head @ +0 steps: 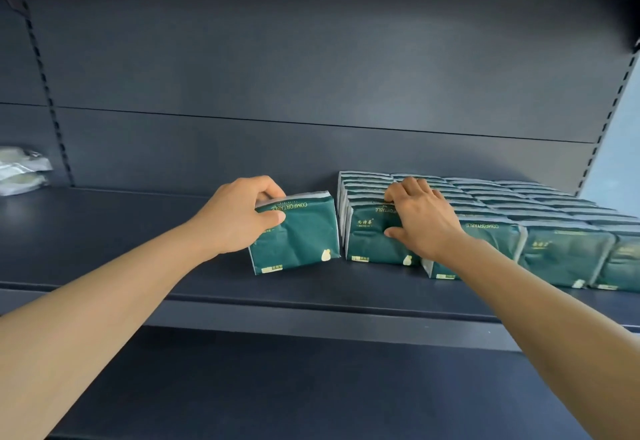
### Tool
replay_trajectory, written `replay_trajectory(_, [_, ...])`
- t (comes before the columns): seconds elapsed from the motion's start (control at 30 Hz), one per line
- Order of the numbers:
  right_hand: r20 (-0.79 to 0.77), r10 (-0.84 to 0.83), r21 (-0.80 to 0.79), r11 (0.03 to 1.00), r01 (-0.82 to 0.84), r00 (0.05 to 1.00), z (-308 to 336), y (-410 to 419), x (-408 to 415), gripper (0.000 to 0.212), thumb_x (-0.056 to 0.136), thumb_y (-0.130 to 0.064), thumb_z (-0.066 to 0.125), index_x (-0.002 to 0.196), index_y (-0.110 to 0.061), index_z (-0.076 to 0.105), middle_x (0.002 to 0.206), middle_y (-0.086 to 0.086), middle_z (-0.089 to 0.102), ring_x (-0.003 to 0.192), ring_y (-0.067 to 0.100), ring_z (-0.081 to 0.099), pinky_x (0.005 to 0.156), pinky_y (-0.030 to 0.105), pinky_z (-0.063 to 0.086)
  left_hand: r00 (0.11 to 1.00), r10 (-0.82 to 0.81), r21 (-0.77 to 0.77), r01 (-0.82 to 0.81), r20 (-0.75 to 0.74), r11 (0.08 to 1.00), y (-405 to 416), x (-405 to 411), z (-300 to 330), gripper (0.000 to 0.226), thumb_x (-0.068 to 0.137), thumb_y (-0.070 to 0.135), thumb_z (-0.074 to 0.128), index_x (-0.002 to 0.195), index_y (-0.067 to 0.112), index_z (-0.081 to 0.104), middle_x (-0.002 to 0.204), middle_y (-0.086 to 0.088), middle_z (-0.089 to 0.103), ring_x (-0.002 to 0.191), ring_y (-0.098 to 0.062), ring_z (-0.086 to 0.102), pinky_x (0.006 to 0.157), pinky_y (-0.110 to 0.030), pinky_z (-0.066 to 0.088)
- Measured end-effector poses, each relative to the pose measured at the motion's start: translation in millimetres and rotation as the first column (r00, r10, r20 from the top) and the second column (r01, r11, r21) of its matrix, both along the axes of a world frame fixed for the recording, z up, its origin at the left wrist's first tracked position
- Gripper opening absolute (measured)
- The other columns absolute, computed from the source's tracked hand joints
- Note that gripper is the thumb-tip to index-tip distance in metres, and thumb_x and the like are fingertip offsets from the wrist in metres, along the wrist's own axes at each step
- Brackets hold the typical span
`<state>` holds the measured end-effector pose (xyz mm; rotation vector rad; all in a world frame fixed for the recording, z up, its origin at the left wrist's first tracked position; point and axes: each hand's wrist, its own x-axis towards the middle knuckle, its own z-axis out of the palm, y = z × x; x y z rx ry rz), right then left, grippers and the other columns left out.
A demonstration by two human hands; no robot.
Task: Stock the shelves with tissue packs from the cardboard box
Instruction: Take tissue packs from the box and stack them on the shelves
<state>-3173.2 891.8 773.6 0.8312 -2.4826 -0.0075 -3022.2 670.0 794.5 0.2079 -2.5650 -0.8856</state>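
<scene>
A dark green tissue pack (304,235) stands upright and a little tilted on the dark shelf (138,231). My left hand (239,214) grips its upper left corner, thumb on the front face. Just to its right, several rows of the same green packs (519,211) stand side by side, reaching back to the shelf's rear panel. My right hand (422,214) holds the front pack of the leftmost row (370,242), fingers over its top edge and thumb on its face. The cardboard box is out of view.
Clear plastic-wrapped white packs (20,171) lie at the far left of the same shelf, beyond a slotted upright (45,83). Another slotted upright (609,110) bounds the shelf on the right. A lower shelf (311,387) lies beneath my arms.
</scene>
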Motion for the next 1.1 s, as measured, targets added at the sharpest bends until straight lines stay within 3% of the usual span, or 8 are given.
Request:
replay_trajectory(0.17, [-0.027, -0.001, 0.007, 1.000, 0.001, 1.000, 2.7, 1.2, 4.5, 0.055, 0.081, -0.039, 0.068, 0.123, -0.013, 0.042, 0.122, 0.006, 0.048, 0.115, 0.025, 0.045, 0.094, 0.035, 0.038, 0.999, -0.032, -0.013, 0.032, 0.004, 0.999, 8.5, -3.6, -3.3, 0.014, 0.087, 0.015, 0.064, 0.095, 0.025, 0.063, 0.092, 0.008, 0.070, 0.089, -0.013, 0.066, 0.085, -0.038, 0.053])
replay_trajectory(0.37, [0.076, 0.115, -0.337, 0.938, -0.083, 0.990, 26.3, 36.9, 12.7, 0.042, 0.089, -0.019, 0.058, 0.128, -0.009, 0.044, 0.126, 0.012, 0.049, 0.118, 0.030, 0.047, 0.097, 0.042, 0.041, 0.985, -0.169, -0.110, 0.166, -0.018, 0.980, 43.3, -22.2, 0.6, 0.012, 0.088, 0.017, 0.062, 0.094, 0.027, 0.062, 0.091, 0.013, 0.067, 0.089, -0.009, 0.064, 0.079, -0.028, 0.051])
replay_trajectory(0.5, [0.126, 0.125, -0.387, 0.920, -0.067, 0.984, 33.8, 62.1, 13.7, 0.040, 0.090, -0.011, 0.054, 0.129, -0.007, 0.044, 0.128, 0.012, 0.050, 0.118, 0.026, 0.049, 0.093, 0.027, 0.037, 0.981, -0.180, -0.223, 0.160, -0.070, 0.962, 74.7, -49.5, -3.8, 0.016, 0.089, 0.024, 0.061, 0.104, 0.029, 0.060, 0.098, 0.013, 0.051, 0.099, -0.012, 0.052, 0.087, -0.037, 0.046])
replay_trajectory(0.6, [0.150, 0.127, -0.372, 0.926, -0.063, 0.981, 31.1, 73.4, 16.4, 0.043, 0.090, -0.015, 0.057, 0.131, -0.009, 0.044, 0.128, 0.010, 0.050, 0.119, 0.024, 0.048, 0.092, 0.024, 0.034, 0.982, -0.139, -0.293, 0.097, -0.126, 0.951, 93.9, -66.6, -11.8, 0.022, 0.091, 0.027, 0.058, 0.113, 0.027, 0.057, 0.108, 0.010, 0.043, 0.109, -0.011, 0.043, 0.084, -0.035, 0.045])
replay_trajectory(0.8, [0.238, 0.062, -0.274, 0.962, 0.006, 0.969, 13.4, 80.0, 18.7, 0.061, 0.083, -0.029, 0.067, 0.136, -0.019, 0.039, 0.134, 0.001, 0.042, 0.126, 0.022, 0.038, 0.105, 0.041, 0.036, 0.971, -0.055, -0.344, -0.028, -0.230, 0.938, 103.2, -76.6, -42.1, 0.038, 0.089, 0.027, 0.061, 0.125, 0.030, 0.049, 0.123, 0.007, 0.036, 0.117, -0.012, 0.036, 0.068, -0.031, 0.047])
replay_trajectory(0.9, [0.206, 0.045, -0.233, 0.973, 0.005, 0.977, 6.1, 85.3, 17.1, 0.067, 0.081, -0.030, 0.069, 0.138, -0.021, 0.035, 0.137, 0.000, 0.039, 0.127, 0.022, 0.033, 0.108, 0.037, 0.030, 0.976, -0.063, -0.300, -0.002, -0.207, 0.954, 101.7, -70.6, -50.7, 0.072, 0.084, 0.034, 0.066, 0.143, 0.033, 0.025, 0.142, 0.005, 0.019, 0.129, -0.013, 0.025, 0.078, -0.030, 0.048])
replay_trajectory(1.0, [0.130, -0.034, -0.154, 0.987, 0.054, 0.991, 3.3, 93.2, 13.7, 0.078, 0.079, -0.036, 0.070, 0.143, -0.025, 0.026, 0.143, -0.004, 0.030, 0.132, 0.021, 0.024, 0.112, 0.035, 0.018, 0.996, -0.054, -0.186, 0.039, -0.077, 0.982, 104.2, -67.4, -54.5, 0.094, 0.081, 0.030, 0.070, 0.146, 0.039, 0.003, 0.154, 0.003, 0.004, 0.137, -0.020, 0.024, 0.095, -0.038, 0.045])
replay_trajectory(1.1, [0.127, -0.111, -0.089, 0.988, 0.123, 0.986, -2.9, 98.3, 7.1, 0.085, 0.077, -0.045, 0.068, 0.145, -0.029, 0.020, 0.149, -0.003, 0.021, 0.137, 0.023, 0.016, 0.115, 0.039, 0.010, 1.000, 0.009, -0.127, -0.010, -0.005, 0.992, 106.4, -74.1, -59.4, 0.087, 0.084, 0.019, 0.067, 0.144, 0.040, 0.007, 0.149, -0.004, 0.027, 0.123, -0.026, 0.045, 0.092, -0.039, 0.046])
